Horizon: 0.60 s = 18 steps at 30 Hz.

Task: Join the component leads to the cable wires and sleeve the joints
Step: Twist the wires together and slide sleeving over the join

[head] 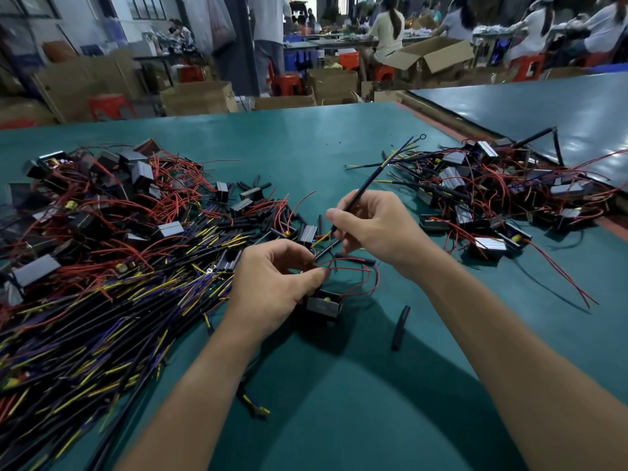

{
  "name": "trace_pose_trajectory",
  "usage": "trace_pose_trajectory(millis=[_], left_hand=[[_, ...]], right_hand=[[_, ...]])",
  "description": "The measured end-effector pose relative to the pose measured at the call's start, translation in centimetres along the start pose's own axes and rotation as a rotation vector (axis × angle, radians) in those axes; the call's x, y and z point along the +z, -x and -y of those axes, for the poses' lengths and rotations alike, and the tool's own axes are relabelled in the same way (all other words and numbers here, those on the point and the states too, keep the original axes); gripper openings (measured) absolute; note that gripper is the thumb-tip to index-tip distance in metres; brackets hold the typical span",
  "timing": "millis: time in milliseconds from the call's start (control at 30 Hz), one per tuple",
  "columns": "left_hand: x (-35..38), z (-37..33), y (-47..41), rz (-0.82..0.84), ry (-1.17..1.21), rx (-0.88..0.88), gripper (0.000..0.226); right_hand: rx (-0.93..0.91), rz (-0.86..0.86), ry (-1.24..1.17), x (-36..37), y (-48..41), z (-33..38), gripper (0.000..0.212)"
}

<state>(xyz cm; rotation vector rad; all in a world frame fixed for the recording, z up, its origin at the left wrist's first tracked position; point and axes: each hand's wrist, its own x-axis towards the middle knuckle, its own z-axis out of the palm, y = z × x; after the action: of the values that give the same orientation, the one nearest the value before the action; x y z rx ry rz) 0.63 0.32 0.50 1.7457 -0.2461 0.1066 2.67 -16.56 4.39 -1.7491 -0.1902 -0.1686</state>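
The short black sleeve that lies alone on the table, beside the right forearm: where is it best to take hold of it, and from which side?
Pinch the black sleeve at its middle, from above, with fingers across its narrow width. It lies flat and slightly bent on the green table, apart from other parts, so both long sides seem free.

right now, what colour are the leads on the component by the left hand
Red; the leads loop off the component, clearest in the head view.
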Motion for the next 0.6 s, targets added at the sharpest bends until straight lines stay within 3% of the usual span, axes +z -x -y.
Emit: trace_pose_trajectory(millis=[600], left_hand=[[-0.3, -0.8, 0.4, 0.007, 0.035, -0.002, 0.009]], right_hand=[[-0.138, -0.034, 0.158, 1.0, 0.2, -1.2, 0.024]])
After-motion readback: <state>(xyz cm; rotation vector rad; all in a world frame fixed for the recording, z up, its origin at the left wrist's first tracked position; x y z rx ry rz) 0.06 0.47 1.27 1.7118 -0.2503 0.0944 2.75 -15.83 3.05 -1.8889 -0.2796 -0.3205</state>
